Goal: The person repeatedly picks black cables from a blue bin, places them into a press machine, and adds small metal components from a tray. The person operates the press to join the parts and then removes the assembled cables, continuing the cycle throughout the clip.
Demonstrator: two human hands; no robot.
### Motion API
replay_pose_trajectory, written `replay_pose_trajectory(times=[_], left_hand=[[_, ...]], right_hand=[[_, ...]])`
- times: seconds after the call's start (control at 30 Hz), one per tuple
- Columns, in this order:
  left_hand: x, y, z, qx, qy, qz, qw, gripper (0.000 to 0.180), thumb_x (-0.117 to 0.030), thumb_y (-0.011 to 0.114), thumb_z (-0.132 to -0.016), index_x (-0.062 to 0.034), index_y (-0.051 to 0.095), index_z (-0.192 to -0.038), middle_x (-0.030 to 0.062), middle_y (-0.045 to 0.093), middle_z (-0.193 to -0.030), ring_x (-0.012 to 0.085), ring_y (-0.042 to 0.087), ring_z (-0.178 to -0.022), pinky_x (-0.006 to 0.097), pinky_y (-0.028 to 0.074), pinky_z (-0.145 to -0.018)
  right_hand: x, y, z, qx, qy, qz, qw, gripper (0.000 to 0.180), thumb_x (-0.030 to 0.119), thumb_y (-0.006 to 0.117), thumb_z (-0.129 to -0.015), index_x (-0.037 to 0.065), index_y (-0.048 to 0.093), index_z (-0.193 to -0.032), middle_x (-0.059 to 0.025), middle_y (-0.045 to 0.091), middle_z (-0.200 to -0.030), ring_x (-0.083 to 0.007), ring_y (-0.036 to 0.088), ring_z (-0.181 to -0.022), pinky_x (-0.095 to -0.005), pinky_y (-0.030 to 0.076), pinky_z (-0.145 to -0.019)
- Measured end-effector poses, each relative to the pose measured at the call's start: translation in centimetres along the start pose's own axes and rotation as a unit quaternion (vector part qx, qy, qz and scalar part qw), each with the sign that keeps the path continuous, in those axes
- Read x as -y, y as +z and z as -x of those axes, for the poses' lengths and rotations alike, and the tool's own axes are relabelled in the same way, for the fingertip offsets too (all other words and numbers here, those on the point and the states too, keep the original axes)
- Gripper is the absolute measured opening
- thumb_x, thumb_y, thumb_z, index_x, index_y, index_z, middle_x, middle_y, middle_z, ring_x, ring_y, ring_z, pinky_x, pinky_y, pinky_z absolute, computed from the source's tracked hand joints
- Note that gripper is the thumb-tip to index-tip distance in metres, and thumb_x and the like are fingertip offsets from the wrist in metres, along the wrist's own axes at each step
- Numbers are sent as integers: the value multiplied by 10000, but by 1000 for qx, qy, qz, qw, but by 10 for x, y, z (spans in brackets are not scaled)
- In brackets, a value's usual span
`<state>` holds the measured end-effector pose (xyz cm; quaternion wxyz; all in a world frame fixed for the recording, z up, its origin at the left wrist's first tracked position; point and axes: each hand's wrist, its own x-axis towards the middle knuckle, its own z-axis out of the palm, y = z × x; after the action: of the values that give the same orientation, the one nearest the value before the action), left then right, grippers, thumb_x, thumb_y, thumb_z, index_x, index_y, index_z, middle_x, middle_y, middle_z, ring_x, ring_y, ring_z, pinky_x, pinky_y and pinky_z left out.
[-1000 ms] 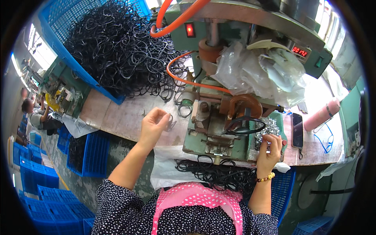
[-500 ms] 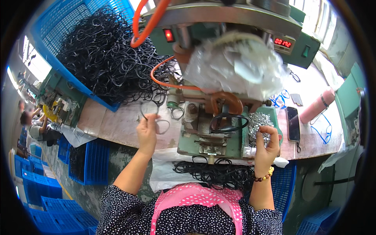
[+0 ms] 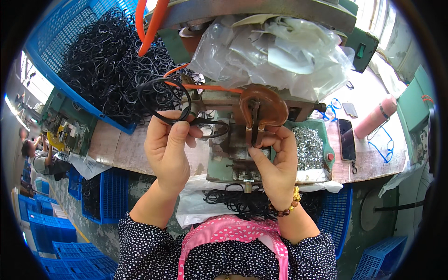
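My left hand (image 3: 167, 149) is closed on a black eyeglass frame (image 3: 186, 108), pinched between thumb and fingers. Its two rounded rims show, one above the hand and one reaching right toward the machine. My right hand (image 3: 275, 158) is at the green bench machine (image 3: 221, 170), thumb and fingertips pinched just below the tips of the brown copper loop (image 3: 268, 105). Whatever lies between those fingertips is too small or hidden to make out. Right of this hand, a green tray (image 3: 328, 163) carries many small shiny metal pieces (image 3: 308, 148).
A blue basket (image 3: 77, 95) heaped with black frames (image 3: 109, 67) stands at the far left. Crumpled clear plastic (image 3: 275, 51) hangs over the machine. To the right are a phone (image 3: 346, 140), a pink bottle (image 3: 377, 115) and blue glasses (image 3: 385, 149). More black frames (image 3: 233, 200) lie across my lap.
My right hand has moved left from the metal pieces to the copper tips. My left hand has brought its frame nearer the machine. The black frame that hung at the copper loop is gone from there.
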<state>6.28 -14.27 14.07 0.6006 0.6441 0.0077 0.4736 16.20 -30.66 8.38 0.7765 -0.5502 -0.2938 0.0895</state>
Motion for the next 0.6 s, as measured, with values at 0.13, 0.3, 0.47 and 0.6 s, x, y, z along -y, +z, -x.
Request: replay_pose_trajectory(times=[0.13,0.3,0.47,0.6], left_hand=[[-3,0,8,-20,-18,-19,999,151,-75,560,-1020,27,567,-1132,93,678,-985,117,620,-751,242,485,-662],[-12,9,33,193,29,-151,969,146,-8,454,-1013,32,543,-1122,168,648,-1005,178,631,-798,312,541,-739],[14,27,31,236,77,-217,944,200,-26,709,-845,20,698,-1039,145,668,-868,362,638,-732,410,497,-640],[25,31,26,237,119,-221,939,207,-69,738,-837,12,685,-1020,135,644,-832,355,621,-710,432,478,-617]], right_hand=[[2,2,-1,-11,28,-53,998,531,-86,653,-865,-49,425,-1344,-81,637,-1012,-136,599,-1017,-280,456,-952],[6,-16,1,22,18,4,1000,490,-87,613,-895,-49,449,-1355,-107,661,-1086,-148,602,-1062,-282,441,-989],[12,-40,4,-28,13,0,1000,391,-88,589,-914,-36,528,-1297,-106,671,-1111,-152,609,-1074,-288,442,-994],[7,-73,11,-115,-66,86,987,329,-80,585,-928,-9,582,-1249,-89,665,-1123,-154,610,-1071,-290,449,-987]])
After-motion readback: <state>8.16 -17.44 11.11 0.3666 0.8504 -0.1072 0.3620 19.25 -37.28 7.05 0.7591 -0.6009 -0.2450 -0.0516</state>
